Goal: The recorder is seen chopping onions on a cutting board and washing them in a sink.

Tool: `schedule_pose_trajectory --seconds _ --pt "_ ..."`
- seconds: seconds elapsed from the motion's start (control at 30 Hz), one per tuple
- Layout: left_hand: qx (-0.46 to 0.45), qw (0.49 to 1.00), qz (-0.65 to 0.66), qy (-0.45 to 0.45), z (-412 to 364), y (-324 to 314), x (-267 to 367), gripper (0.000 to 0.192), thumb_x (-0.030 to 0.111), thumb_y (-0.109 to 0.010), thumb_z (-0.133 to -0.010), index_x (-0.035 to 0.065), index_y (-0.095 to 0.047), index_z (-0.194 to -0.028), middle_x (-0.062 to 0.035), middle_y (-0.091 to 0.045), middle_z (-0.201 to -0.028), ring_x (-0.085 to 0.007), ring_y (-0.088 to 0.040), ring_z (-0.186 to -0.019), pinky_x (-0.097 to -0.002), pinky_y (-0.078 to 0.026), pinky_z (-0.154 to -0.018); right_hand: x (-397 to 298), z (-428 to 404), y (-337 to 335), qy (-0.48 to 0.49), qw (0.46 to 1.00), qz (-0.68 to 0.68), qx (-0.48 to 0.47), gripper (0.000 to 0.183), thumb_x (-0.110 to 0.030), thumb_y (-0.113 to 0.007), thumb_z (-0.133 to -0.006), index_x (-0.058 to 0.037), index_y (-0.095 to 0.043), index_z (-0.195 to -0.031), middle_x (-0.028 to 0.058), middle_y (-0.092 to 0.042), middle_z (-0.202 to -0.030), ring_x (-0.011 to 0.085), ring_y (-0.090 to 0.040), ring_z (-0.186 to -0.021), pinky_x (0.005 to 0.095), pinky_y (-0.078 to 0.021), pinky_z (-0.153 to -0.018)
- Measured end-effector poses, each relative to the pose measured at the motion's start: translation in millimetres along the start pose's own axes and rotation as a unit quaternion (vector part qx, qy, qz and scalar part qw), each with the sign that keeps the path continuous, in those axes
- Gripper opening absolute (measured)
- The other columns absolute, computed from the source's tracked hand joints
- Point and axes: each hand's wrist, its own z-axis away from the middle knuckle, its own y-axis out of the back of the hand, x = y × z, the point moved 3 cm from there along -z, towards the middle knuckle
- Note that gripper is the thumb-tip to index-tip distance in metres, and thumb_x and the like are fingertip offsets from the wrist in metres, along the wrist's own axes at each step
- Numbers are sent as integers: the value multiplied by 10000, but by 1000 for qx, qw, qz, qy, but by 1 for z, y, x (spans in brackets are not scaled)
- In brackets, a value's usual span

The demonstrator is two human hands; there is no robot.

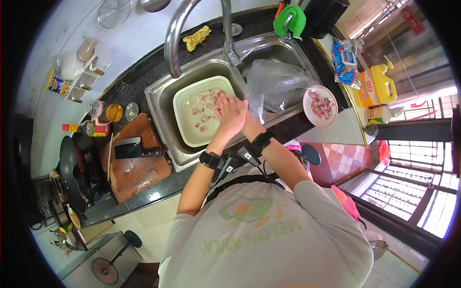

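Note:
My left hand [232, 114] lies over my right hand [247, 124], both above the right edge of a white rectangular basin [183, 124]. Most of my right hand is hidden under the left. Whether anything is between the palms cannot be seen. Water with several pinkish pieces of cut meat [204, 118] fills the basin, which stands in the left bowl of a steel double sink [158, 111]. More cut meat [323, 106] sits on a plate [308, 113] to the right, at the sink's edge. A clear plastic bag [270, 84] lies in the right bowl.
A curved steel faucet [172, 43] arches over the sink. Left of it, a cleaver [129, 148] rests on a wooden cutting board [144, 178], with chopsticks [110, 158] and a wok [69, 169] beyond. Yellow gloves [196, 38] lie behind; detergent jugs [374, 86] stand right.

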Motion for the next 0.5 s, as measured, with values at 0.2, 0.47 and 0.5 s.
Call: schedule_pose_trajectory --seconds 0.2,0.47,0.5 --pt "147 943 -18 -299 15 -17 77 510 333 -341 -876 -2 -289 -1256 -309 -156 -1297 -450 -154 -1206 -555 -109 -959 -100 39 -8 13 987 -88 133 304 -253 -365 -867 -43 -420 -1080 138 -466 -1130 243 -468 -1034 384 -401 -857" --pt "10 915 263 -305 21 4 100 421 298 -361 -910 63 -341 -1259 -156 -196 -1375 -263 -346 -1190 -341 -271 -974 -223 79 110 73 931 -309 179 85 -134 -480 -757 -75 -529 -795 60 -524 -725 178 -504 -659 287 -411 -560" --pt "-16 919 294 -264 16 5 89 397 288 -366 -910 53 -376 -1230 -140 -250 -1361 -248 -425 -1135 -334 -319 -946 -236 91 129 149 922 -237 266 87 -144 -489 -755 -69 -531 -772 47 -524 -696 178 -506 -662 284 -415 -565"
